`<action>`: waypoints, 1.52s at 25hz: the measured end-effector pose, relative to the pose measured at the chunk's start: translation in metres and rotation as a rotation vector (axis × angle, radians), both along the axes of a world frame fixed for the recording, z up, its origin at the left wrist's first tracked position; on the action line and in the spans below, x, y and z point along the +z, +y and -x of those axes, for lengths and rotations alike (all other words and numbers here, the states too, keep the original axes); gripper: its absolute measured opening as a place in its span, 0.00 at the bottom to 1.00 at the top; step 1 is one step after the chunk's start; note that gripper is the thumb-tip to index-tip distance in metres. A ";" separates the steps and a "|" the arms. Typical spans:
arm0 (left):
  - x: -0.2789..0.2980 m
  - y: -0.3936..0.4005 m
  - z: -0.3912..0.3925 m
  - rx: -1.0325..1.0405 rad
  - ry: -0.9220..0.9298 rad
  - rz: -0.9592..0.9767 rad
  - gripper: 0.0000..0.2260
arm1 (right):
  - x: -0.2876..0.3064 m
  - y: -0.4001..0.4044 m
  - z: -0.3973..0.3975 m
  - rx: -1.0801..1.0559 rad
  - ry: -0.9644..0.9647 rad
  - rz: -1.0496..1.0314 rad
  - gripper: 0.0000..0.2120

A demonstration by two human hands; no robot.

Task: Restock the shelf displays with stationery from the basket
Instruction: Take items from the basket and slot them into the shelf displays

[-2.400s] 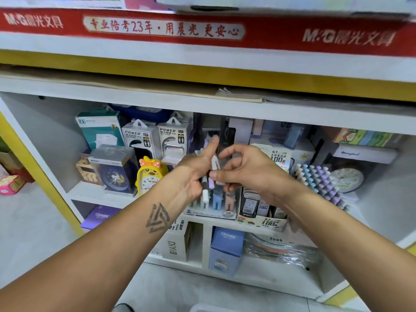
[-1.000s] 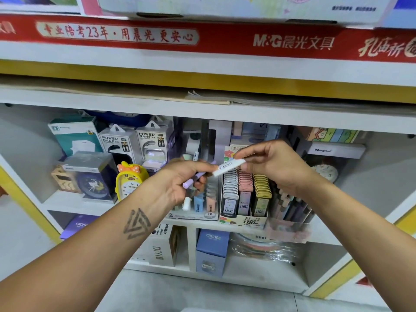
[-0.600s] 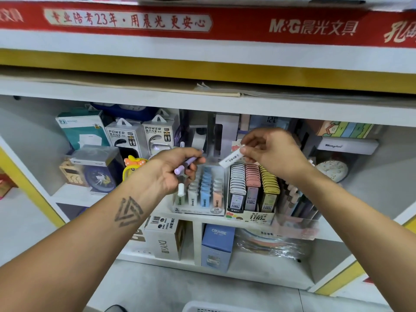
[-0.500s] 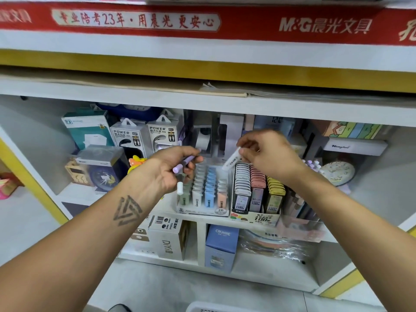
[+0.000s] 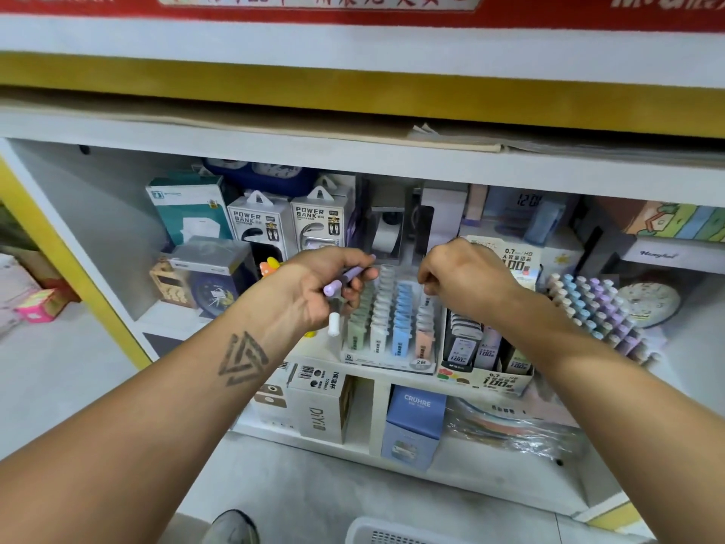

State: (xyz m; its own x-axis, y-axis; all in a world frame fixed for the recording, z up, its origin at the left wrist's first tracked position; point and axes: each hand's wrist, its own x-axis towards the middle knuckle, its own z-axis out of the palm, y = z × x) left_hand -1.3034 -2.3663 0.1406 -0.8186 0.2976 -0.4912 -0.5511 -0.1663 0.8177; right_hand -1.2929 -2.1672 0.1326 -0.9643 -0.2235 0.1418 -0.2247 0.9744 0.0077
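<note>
Two pens [image 5: 347, 277] sit clamped in your left hand [image 5: 317, 286]. Your right hand [image 5: 465, 274] pinches something unclear above the lead display [image 5: 392, 327].

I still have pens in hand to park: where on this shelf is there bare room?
Bare shelf at the left front, before the clock box. Also the lower shelf right of the blue CRUHRE box. Crowded: the lead tray through the pen rack.
</note>
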 end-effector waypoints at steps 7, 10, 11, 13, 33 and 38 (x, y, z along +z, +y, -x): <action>0.001 -0.001 -0.004 0.010 -0.007 0.002 0.02 | 0.002 -0.009 -0.001 0.021 -0.067 -0.038 0.07; 0.000 -0.003 -0.005 0.015 -0.019 -0.014 0.03 | 0.003 -0.009 -0.003 0.022 -0.071 -0.032 0.07; 0.001 -0.003 -0.006 0.014 -0.019 -0.018 0.03 | 0.002 -0.009 -0.004 0.024 -0.061 -0.040 0.07; 0.002 -0.001 -0.008 0.013 -0.014 -0.023 0.04 | 0.001 -0.007 -0.004 0.018 -0.021 -0.070 0.09; 0.005 0.005 -0.012 -0.005 0.037 0.002 0.07 | -0.003 -0.008 -0.004 0.049 -0.029 0.105 0.11; 0.006 0.017 -0.014 0.016 0.049 0.011 0.06 | 0.017 -0.007 -0.037 0.464 0.293 0.375 0.17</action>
